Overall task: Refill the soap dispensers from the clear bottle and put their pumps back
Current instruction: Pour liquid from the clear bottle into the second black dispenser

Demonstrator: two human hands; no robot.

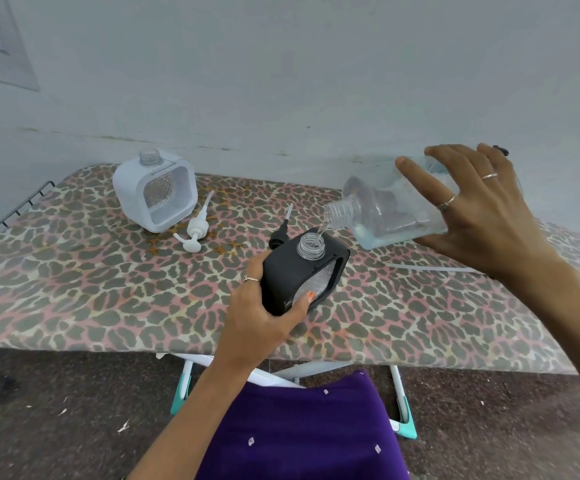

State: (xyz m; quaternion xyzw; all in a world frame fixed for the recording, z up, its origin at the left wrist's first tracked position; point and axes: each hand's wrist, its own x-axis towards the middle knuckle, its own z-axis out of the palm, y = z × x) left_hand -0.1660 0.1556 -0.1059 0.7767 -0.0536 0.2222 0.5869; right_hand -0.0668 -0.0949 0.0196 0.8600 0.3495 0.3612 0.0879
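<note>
My left hand point(264, 317) grips a black soap dispenser point(292, 275) tilted on the board, its clear neck open. My right hand point(475, 216) holds the clear bottle point(382, 209) tipped on its side, mouth just above that neck, and a thin stream of clear liquid runs into it. The black pump point(279, 233) lies on the board just behind the black dispenser. A white dispenser point(155, 195) stands at the back left without its pump. The white pump point(195, 230) lies beside it on its right.
Everything sits on a leopard-print ironing board point(73, 289) against a pale wall. A wire rack point(7, 216) juts from the board's left end. A white strip point(430, 269) lies on the board under my right arm. Purple cloth point(299, 434) lies below the near edge.
</note>
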